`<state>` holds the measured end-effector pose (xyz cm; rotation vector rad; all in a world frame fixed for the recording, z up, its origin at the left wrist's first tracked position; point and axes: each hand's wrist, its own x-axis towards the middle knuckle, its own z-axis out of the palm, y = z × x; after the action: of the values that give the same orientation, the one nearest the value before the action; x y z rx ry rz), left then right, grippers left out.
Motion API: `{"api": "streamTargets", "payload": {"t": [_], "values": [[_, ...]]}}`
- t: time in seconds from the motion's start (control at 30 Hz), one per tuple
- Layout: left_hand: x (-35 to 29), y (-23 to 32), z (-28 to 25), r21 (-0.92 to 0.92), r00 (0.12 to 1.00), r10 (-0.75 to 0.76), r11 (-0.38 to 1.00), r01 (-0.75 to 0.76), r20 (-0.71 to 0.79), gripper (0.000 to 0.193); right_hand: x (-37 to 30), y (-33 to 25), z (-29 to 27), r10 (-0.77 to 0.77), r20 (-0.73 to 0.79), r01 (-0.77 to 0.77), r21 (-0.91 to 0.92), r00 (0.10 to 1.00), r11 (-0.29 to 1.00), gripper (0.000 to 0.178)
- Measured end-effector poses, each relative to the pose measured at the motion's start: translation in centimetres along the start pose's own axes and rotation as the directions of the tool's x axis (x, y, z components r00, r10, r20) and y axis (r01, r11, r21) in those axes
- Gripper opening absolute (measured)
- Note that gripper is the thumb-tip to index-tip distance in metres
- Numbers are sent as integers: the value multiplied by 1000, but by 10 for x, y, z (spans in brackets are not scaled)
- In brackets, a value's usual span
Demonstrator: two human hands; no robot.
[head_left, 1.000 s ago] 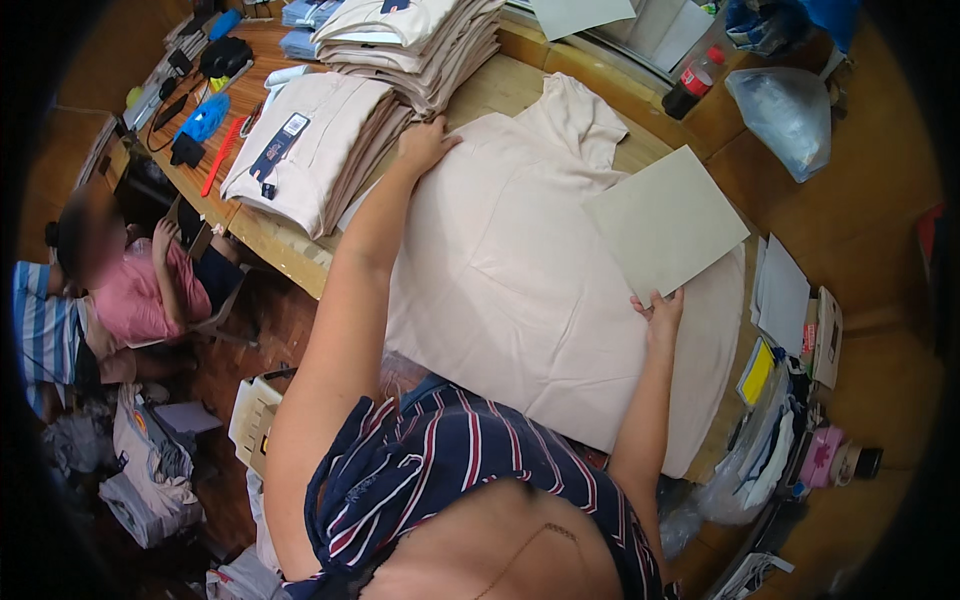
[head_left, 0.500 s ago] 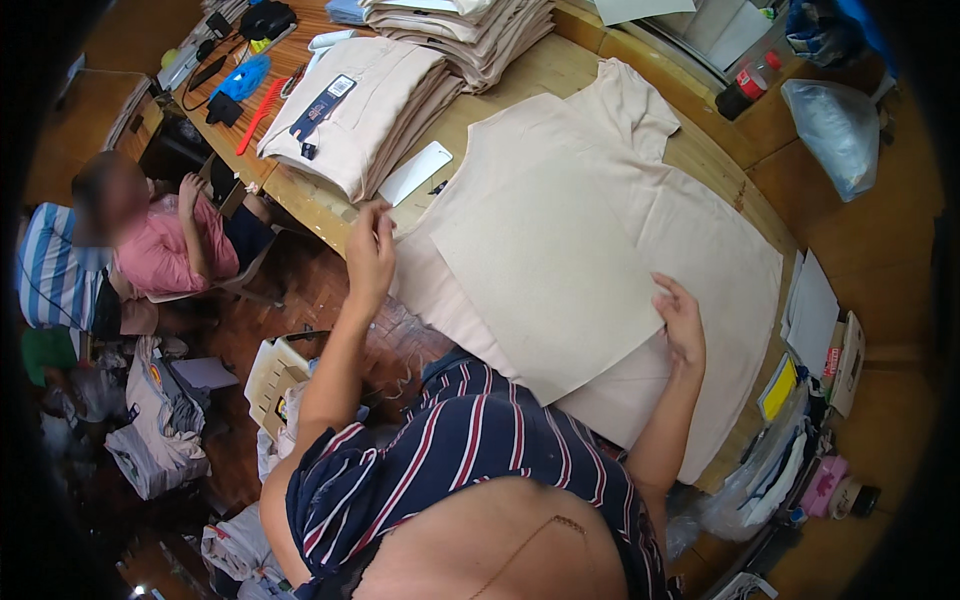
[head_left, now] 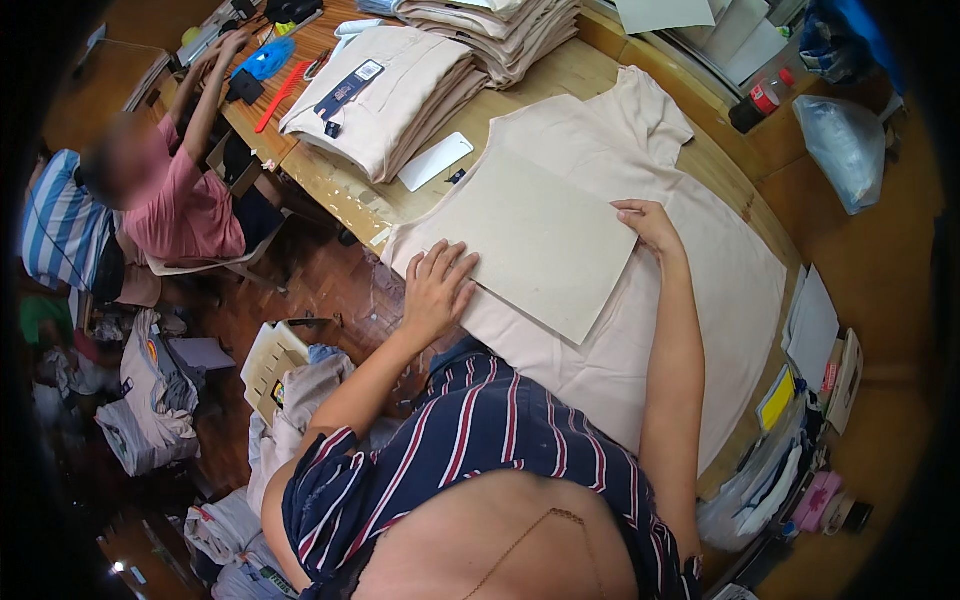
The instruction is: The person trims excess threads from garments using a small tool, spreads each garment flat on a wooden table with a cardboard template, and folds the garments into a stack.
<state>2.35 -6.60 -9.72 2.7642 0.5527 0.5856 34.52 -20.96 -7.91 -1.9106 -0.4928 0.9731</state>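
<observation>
A pale cream shirt (head_left: 715,270) lies spread face down or face up, I cannot tell which, on the wooden table. On top of it rests a stiff beige-grey cardboard sheet (head_left: 555,245). My left hand (head_left: 437,290) lies with fingers stretched on the shirt's left part, its fingertips by the sheet's near-left edge. At the sheet's right corner my right hand (head_left: 652,226) is closed on the board, thumb and fingers pinching its edge. A white tag card (head_left: 436,162) lies just past the shirt's neckline.
Folded cream garments (head_left: 375,95) with a dark hang tag are piled at the far left, a taller stack (head_left: 500,45) behind them. A red comb-like tool (head_left: 283,97) lies nearby. A seated person (head_left: 200,210) in pink is at left. A dark bottle (head_left: 760,103) stands far right.
The cardboard sheet has moved away from me over the shirt. My left hand has come down onto the cloth; my right hand has moved farther up to the sheet's corner. The seated person's arms have risen.
</observation>
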Motion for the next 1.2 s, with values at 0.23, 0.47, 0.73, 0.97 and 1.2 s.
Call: {"api": "streamTargets", "payload": {"t": [0.23,0.47,0.73,0.97,1.2], "values": [[-1,-6,8,131,990,-113,986,101,88,48,1,16,10,-67,-5,67,53,998,996,23],[3,-8,8,154,980,-156,979,136,126,52,-4,13,15,-96,-37,96,8,995,995,22],[9,-5,6,211,981,-153,969,125,120,52,3,24,7,-188,-114,150,-281,976,948,24],[68,-7,15,31,991,-126,991,127,-48,22,-33,135,-223,-283,-886,-176,-365,368,914,28],[285,-14,109,-128,960,69,986,-108,-273,18,-47,176,-287,159,-984,-737,46,83,674,45]]}}
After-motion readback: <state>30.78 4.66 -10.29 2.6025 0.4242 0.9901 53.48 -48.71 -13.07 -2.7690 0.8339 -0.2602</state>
